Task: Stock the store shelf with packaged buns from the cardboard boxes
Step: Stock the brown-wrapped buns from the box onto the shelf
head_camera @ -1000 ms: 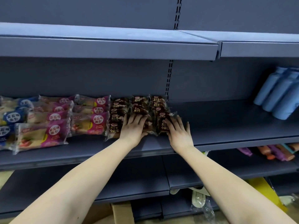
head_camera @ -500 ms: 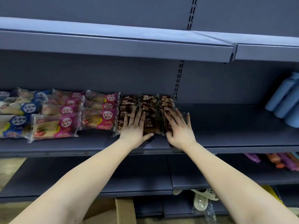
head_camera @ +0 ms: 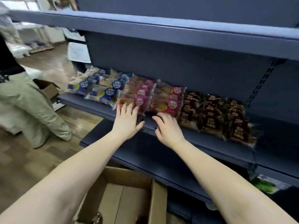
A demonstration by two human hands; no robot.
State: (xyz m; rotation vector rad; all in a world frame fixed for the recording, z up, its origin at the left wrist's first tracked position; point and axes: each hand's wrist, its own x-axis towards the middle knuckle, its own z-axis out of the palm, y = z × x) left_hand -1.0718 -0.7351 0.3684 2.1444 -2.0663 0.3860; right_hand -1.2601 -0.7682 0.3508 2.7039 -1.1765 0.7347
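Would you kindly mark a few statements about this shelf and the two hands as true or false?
1. The left hand touches a pink bun pack. True.
2. The brown bun packs lie left of the pink ones. False: the brown bun packs lie to their right.
3. An open cardboard box stands below the arms. True.
4. The right hand grips a blue bun pack. False: it holds nothing and is at the shelf edge by the pink ones; the blue ones lie further left.
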